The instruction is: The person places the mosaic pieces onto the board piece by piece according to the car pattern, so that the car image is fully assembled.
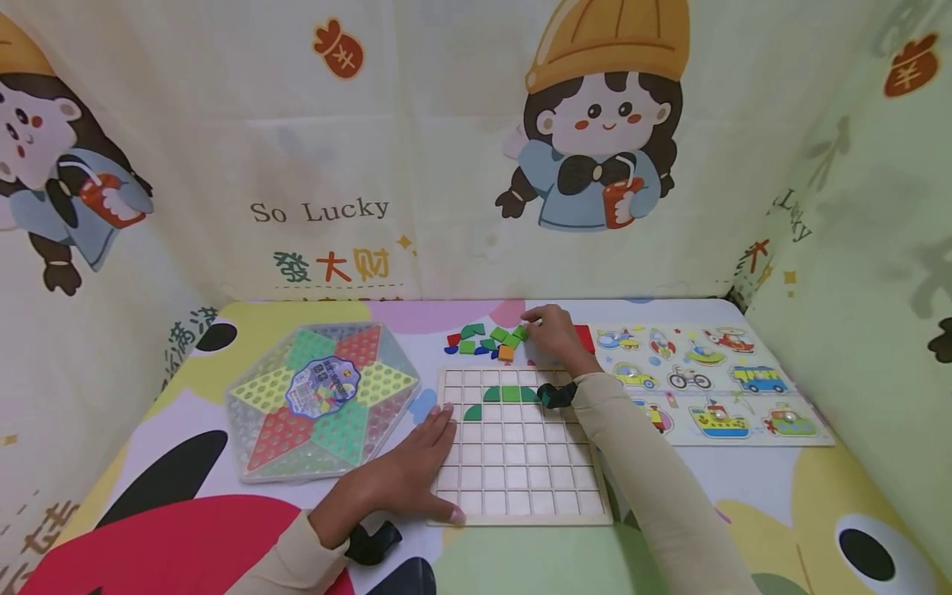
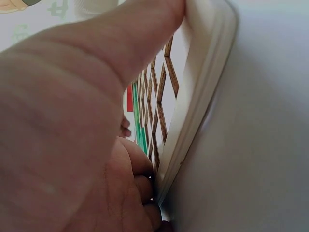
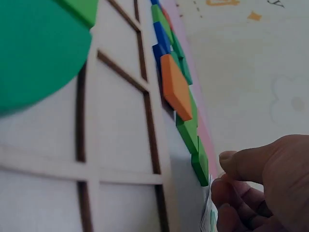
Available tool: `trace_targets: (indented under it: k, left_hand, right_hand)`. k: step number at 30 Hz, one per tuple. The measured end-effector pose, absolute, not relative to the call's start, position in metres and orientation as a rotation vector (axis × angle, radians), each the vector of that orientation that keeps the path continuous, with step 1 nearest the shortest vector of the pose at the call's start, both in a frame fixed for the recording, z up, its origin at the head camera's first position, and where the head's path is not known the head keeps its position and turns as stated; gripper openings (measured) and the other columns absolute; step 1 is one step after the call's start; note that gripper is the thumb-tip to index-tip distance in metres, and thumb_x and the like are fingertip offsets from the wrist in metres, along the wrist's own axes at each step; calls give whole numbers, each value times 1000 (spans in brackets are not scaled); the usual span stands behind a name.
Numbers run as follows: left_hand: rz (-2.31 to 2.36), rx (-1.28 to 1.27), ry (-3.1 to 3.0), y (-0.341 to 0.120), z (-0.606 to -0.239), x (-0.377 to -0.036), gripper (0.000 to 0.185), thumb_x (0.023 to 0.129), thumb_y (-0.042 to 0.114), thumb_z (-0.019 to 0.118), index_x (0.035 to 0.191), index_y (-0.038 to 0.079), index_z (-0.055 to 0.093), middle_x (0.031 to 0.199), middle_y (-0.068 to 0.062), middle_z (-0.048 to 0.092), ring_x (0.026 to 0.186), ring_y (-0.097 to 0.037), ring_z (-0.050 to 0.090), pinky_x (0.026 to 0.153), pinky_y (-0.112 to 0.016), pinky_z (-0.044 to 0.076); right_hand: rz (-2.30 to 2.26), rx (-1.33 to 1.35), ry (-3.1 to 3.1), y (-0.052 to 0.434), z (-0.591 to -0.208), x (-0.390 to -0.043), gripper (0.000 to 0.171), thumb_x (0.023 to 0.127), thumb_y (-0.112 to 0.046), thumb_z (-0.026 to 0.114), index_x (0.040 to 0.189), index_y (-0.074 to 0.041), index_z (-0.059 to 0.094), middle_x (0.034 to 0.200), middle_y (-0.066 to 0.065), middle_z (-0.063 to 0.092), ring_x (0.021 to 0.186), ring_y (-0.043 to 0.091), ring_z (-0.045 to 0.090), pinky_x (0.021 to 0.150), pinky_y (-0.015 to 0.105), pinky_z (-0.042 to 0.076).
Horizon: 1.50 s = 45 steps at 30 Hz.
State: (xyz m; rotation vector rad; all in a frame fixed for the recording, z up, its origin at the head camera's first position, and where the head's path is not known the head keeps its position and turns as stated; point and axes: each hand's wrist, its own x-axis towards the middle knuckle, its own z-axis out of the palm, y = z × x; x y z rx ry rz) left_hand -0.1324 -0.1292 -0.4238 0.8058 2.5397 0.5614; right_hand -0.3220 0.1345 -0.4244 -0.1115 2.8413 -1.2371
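A wooden grid board (image 1: 521, 521) lies in front of me. Along its left edge rests my left hand (image 1: 405, 475), thumb at the near corner and fingers extended on the rim. Several green pieces sit in its upper cells, among them a bright green square (image 1: 510, 394) and a dark green rounded piece (image 1: 473, 412). Beyond the far edge, my right hand (image 1: 554, 335) reaches to a pile of small coloured blocks. In the right wrist view its thumb and loosely bent fingers are beside a green block (image 3: 200, 166), with nothing visible between them.
A hexagonal Chinese checkers board (image 1: 253, 475) with a round label lies at left. At right is a vehicle picture puzzle (image 1: 714, 397), with a red piece (image 1: 584, 338) near its far left corner. An orange block (image 1: 506, 354) lies in the pile. A printed cloth hangs behind.
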Motion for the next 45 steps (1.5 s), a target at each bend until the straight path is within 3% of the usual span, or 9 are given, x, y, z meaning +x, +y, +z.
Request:
trace_targets:
  k: [11, 19, 33, 45]
  left_hand:
    - [563, 814, 2539, -129, -420, -131, 120, 74, 65, 72, 154, -1, 12, 162, -13, -6, 147, -31, -8, 114, -52, 14]
    - [583, 798, 2541, -129, -420, -130, 120, 74, 64, 74, 154, -1, 12, 162, -14, -5, 147, -31, -8, 114, -53, 14]
    - [576, 789, 2542, -127, -419, -131, 120, 74, 63, 74, 154, -1, 12, 162, -14, -3, 147, -32, -6, 114, -53, 15]
    - [588, 786, 2538, -127, -420, -128, 119, 75, 61, 75, 154, -2, 12, 162, -16, -3, 146, -34, -5, 113, -54, 15]
  right_hand:
    - [-1009, -205, 2825, 136, -425, -322, 37, 95, -9, 62, 131, -1, 61, 122, 16, 60, 112, 30, 51, 94, 42, 47]
    - [-1040, -283, 2855, 138, -419, -318, 25, 95, -9, 61, 117, -1, 70, 115, 13, 66, 106, 28, 55, 91, 42, 48]
    - [-1268, -368, 2817, 160, -417, -299, 26, 95, -8, 62, 119, -2, 70, 115, 14, 67, 102, 26, 60, 80, 37, 50]
    - [-1321, -530, 2713, 155, -419, -264, 21, 91, -7, 66, 110, -6, 75, 103, 7, 70, 85, 20, 58, 66, 30, 48]
